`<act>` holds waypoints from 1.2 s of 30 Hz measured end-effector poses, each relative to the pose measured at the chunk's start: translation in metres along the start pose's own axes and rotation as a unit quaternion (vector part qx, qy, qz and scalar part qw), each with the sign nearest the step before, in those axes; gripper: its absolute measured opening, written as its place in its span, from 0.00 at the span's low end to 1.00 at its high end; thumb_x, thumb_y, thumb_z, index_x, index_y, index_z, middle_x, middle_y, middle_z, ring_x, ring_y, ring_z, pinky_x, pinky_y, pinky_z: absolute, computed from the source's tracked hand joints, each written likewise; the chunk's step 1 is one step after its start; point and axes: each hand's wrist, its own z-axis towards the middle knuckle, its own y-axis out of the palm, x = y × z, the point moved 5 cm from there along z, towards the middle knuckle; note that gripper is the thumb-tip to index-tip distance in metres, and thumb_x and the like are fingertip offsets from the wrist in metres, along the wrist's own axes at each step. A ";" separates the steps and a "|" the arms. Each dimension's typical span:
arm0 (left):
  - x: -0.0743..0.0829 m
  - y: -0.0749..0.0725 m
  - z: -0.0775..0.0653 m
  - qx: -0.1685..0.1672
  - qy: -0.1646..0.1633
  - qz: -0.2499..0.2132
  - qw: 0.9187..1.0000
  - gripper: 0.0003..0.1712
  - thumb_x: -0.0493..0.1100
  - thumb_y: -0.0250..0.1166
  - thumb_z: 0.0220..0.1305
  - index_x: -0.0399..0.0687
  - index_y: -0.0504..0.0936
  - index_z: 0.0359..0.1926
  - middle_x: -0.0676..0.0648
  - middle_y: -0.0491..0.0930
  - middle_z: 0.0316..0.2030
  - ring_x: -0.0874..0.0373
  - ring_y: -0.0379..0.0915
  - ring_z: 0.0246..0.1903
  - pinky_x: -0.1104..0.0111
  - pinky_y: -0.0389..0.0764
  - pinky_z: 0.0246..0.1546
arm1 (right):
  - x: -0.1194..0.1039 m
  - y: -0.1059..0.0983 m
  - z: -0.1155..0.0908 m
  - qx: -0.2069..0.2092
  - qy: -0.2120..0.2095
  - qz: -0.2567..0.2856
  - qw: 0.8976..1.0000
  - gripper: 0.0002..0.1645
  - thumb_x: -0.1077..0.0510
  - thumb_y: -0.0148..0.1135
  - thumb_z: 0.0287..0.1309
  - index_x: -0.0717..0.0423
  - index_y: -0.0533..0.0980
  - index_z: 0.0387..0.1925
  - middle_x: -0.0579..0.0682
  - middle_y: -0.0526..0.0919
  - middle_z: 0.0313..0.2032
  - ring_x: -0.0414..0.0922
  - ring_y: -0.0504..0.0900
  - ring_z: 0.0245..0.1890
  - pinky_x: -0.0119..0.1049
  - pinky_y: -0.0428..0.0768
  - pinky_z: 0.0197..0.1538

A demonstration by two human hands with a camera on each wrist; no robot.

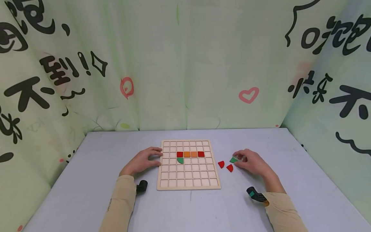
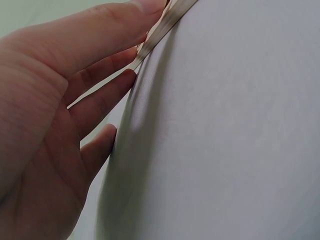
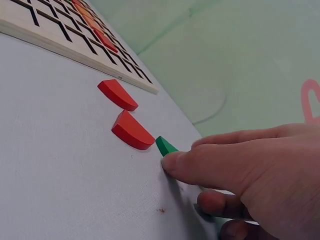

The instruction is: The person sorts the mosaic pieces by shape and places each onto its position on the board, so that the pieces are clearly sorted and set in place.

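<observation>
A wooden grid board [image 1: 189,190] lies flat on the table. On it, a row holds a red square [image 1: 180,154], two orange squares [image 1: 190,154] and another red square [image 1: 201,154]; a green quarter-circle piece [image 1: 180,160] sits below the left red one. My left hand [image 1: 142,160] touches the board's left edge with thumb and fingertips, its fingers fairly straight. Right of the board, my right hand [image 1: 251,161] pinches a green quarter-circle piece [image 3: 164,146] low over the table, partly hidden by the thumb. Two red quarter-circle pieces [image 3: 118,95] [image 3: 132,131] lie between that hand and the board.
The white-covered table [image 1: 185,212] meets a pale green curtain [image 1: 214,64] at the back and both sides. Black wrist devices [image 1: 142,186] [image 1: 256,194] sit at the cuffs of the beige sleeves [image 1: 120,199].
</observation>
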 end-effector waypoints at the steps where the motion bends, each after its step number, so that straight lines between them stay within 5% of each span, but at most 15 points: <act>1: 0.000 0.000 0.000 0.000 0.000 0.001 1.000 0.25 0.45 0.72 0.59 0.44 0.82 0.56 0.49 0.71 0.64 0.47 0.59 0.68 0.51 0.63 0.68 | 0.000 0.001 0.000 -0.001 -0.003 0.000 1.000 0.21 0.60 0.68 0.58 0.59 0.79 0.54 0.53 0.77 0.41 0.46 0.72 0.37 0.36 0.76 0.38; 9: 0.001 0.000 0.001 0.000 -0.001 0.004 1.000 0.25 0.45 0.72 0.58 0.44 0.82 0.56 0.49 0.71 0.64 0.47 0.59 0.68 0.51 0.62 0.68 | 0.000 0.001 0.002 0.015 -0.002 -0.007 1.000 0.12 0.59 0.68 0.58 0.57 0.81 0.44 0.54 0.77 0.43 0.46 0.72 0.36 0.37 0.76 0.38; 19: 0.001 0.000 0.001 -0.001 -0.009 0.000 1.000 0.25 0.44 0.73 0.57 0.44 0.82 0.56 0.49 0.71 0.64 0.47 0.59 0.68 0.51 0.62 0.68 | -0.003 -0.002 -0.004 -0.018 -0.034 0.002 0.999 0.16 0.63 0.68 0.57 0.59 0.81 0.48 0.49 0.80 0.41 0.45 0.75 0.38 0.42 0.80 0.45; 24: 0.001 0.000 0.001 -0.002 -0.012 0.001 1.000 0.25 0.45 0.73 0.57 0.44 0.82 0.56 0.49 0.71 0.65 0.47 0.59 0.68 0.51 0.62 0.68 | -0.008 -0.002 -0.002 0.003 -0.035 0.006 0.999 0.17 0.62 0.66 0.59 0.60 0.81 0.50 0.52 0.81 0.43 0.46 0.77 0.40 0.45 0.81 0.47; 36: 0.001 -0.001 0.001 -0.002 -0.007 -0.001 1.000 0.24 0.43 0.73 0.58 0.43 0.82 0.55 0.49 0.71 0.64 0.47 0.59 0.68 0.51 0.61 0.68 | -0.064 0.017 0.014 0.066 -0.045 0.065 0.995 0.17 0.62 0.66 0.60 0.60 0.81 0.51 0.55 0.79 0.46 0.48 0.80 0.42 0.42 0.84 0.45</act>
